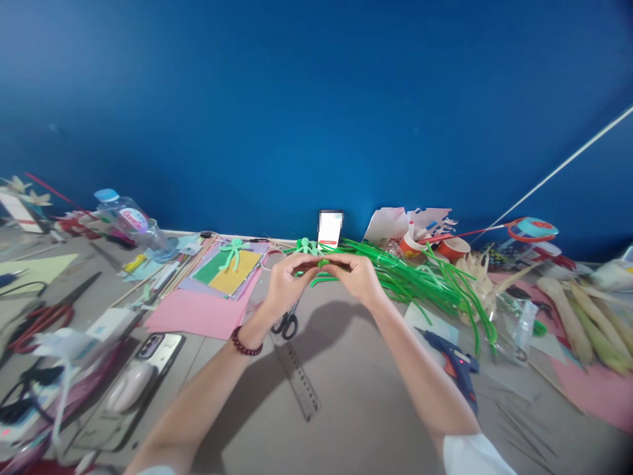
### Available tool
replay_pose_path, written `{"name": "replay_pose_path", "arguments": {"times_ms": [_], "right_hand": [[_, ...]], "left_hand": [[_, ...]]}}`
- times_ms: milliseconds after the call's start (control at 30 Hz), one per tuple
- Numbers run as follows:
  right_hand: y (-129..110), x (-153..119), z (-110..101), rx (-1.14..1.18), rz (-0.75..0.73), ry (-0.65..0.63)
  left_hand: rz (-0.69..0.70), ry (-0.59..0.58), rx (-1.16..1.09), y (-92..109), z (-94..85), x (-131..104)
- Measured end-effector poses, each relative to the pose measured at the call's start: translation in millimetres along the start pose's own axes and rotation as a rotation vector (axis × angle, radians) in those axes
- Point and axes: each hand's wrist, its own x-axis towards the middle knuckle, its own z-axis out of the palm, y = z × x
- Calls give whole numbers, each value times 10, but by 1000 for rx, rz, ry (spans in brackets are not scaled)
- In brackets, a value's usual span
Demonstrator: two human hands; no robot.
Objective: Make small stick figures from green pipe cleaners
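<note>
My left hand [289, 282] and my right hand [357, 276] meet above the middle of the table, fingertips pinched together. Between them is a small bright green coil [323, 262] that looks like pipe cleaner; most of it is hidden by the fingers. Just beyond, a light green pipe-cleaner figure [306, 246] stands beside a lit phone [330, 229] propped against the wall. Long green pipe cleaners [420, 276] lie in a loose bundle to the right of my hands. Under my left wrist are black-handled scissors [287, 324] and a clear ruler [299, 381].
A blue glue gun [455, 366] lies near my right forearm. To the left are pink paper [198, 313], another light green figure [231, 254], a phone [128, 389] with a white mouse-shaped object on it, and a plastic bottle [129, 218]. A blue wall [316, 119] rises behind.
</note>
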Motion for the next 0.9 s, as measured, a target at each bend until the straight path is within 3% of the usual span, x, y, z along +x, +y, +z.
{"name": "replay_pose_path", "arguments": {"times_ms": [100, 267, 467, 633, 767, 900], "right_hand": [[47, 27, -2, 37, 19, 46], [71, 65, -45, 140, 58, 46], [-1, 62, -105, 282, 144, -5], [23, 46, -91, 324, 152, -57], [63, 40, -62, 246, 113, -53], [76, 47, -39, 126, 41, -20]], "left_hand": [[-71, -8, -91, 21, 14, -6], [-23, -66, -141, 13, 13, -7], [162, -105, 8, -24, 2, -20], [403, 5, 270, -8, -18, -40], [530, 59, 337, -29, -22, -44], [565, 78, 390, -32, -14, -46]]}}
